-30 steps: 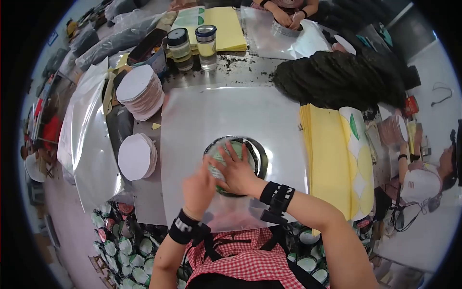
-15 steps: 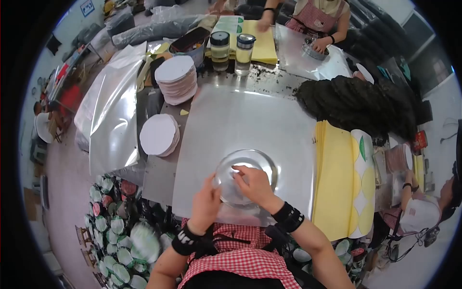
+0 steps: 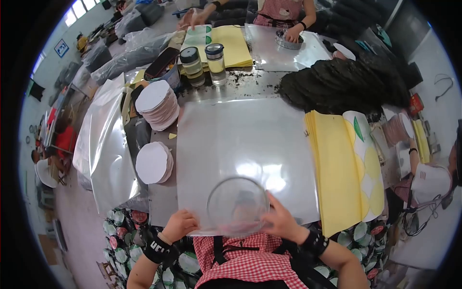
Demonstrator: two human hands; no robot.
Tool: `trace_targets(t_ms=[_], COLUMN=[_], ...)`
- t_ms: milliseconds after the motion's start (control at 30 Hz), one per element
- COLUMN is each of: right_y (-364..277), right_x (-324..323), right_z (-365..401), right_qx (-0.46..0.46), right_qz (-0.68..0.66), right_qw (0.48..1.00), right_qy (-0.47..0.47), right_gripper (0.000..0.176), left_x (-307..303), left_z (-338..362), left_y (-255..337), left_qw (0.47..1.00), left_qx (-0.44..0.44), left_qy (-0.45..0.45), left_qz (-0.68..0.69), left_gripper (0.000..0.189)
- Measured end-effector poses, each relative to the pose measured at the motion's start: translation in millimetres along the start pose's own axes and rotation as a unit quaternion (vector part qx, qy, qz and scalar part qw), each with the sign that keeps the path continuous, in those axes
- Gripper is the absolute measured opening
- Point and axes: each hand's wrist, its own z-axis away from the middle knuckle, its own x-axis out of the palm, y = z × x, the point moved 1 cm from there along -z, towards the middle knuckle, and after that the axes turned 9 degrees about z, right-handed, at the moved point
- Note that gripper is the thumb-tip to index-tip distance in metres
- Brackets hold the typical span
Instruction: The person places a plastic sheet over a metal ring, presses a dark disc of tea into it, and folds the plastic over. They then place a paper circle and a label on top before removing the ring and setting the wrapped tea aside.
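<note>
The clear bowl (image 3: 237, 206) sits at the lower middle of the frame, over the near edge of a large silver sheet (image 3: 240, 135). It is round, so it has no long axis. Its circular face is turned up toward the camera, and the sheet shows through its wall. Whether it rests on the sheet or is lifted off it cannot be told.

The right hand (image 3: 281, 222) is against the bowl's right side, with its fingers (image 3: 270, 198) spread up along the rim and closed on it. The left hand (image 3: 179, 225) lies just left of the bowl at the sheet's near edge, with its fingers curled in. Whether it grips the bowl, the sheet or nothing cannot be told. Both wrists wear black bands, and a red checked apron (image 3: 240, 262) fills the bottom edge.

To the right of the sheet lies a stack of yellow sheets (image 3: 337, 168). Above that, in the upper right, is a dark heap of leaves (image 3: 341, 82). Left of the sheet are two stacks of white discs, one near (image 3: 154, 163) and one farther up (image 3: 158, 103). Two glass jars (image 3: 204, 58) stand at the sheet's far edge, upper middle. At the top of the frame another person's hand (image 3: 291, 33) rests on a metal ring on a second silver sheet.
</note>
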Motion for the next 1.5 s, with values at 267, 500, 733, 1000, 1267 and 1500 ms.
trace_targets(t_ms=[267, 500, 733, 1000, 1267, 1500], right_y=[-30, -45, 38, 32, 185, 395], right_x=[-4, 31, 14, 59, -187, -302], right_z=[2, -25, -65, 160, -40, -184], right_qx=[-0.096, -0.185, 0.126, 0.007, 0.271, 0.511], right_qz=[-0.026, -0.024, 0.096, -0.049, -0.001, -0.206], right_qw=[0.991, 0.972, 0.985, 0.986, 0.929, 0.658], right_qy=[-0.086, -0.14, 0.07, -0.157, 0.25, 0.514], right_gripper=[0.034, 0.044, 0.052, 0.038, 0.01, 0.055], left_x=[2, -57, -3, -86, -77, -82], left_z=[-7, -48, -25, -62, -36, -47], left_y=[-6, 49, 30, -27, -63, -48], left_qw=[0.999, 0.988, 0.995, 0.849, 0.878, 0.877], left_qx=[0.016, -0.02, 0.054, -0.214, -0.223, -0.233], left_qy=[-0.005, 0.152, 0.035, 0.355, 0.291, 0.295], left_qz=[0.039, 0.002, -0.081, -0.327, -0.308, -0.298], left_gripper=[0.019, 0.011, 0.009, 0.032, 0.032, 0.027])
